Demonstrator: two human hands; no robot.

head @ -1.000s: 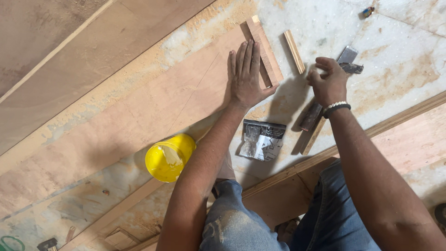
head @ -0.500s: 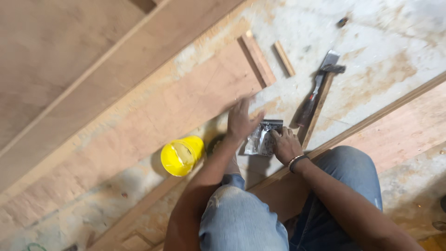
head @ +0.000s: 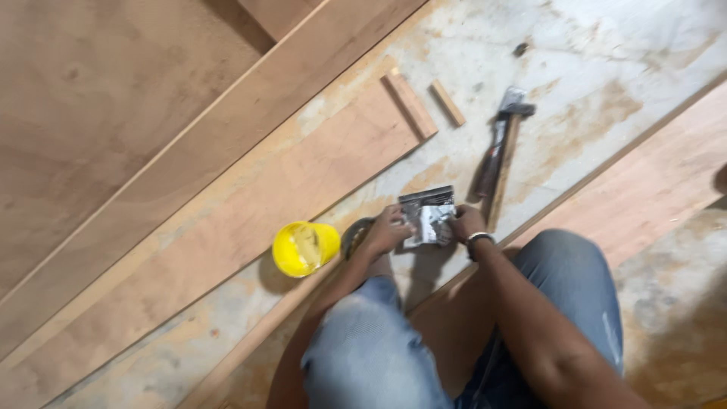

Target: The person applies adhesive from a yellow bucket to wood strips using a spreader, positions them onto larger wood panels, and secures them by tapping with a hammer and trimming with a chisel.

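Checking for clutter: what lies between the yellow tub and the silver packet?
In the head view, the left hand and a dark round lid lie between yellow tub and silver packet.

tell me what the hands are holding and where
Both hands grip a small silvery plastic packet on the floor: left hand at its left edge, right hand at its right edge.

Bare arms, no sleeves seen. Left hand (head: pixel 388 231) bare, no rings made out. Right hand (head: pixel 463 223) bare too; wrist carried a thin light-coloured bracelet (head: pixel 478 238), beaded or metal, too blurred to tell. Wore faded light-blue denim jeans (head: pixel 379 356), paler over both knees. Feet hidden.
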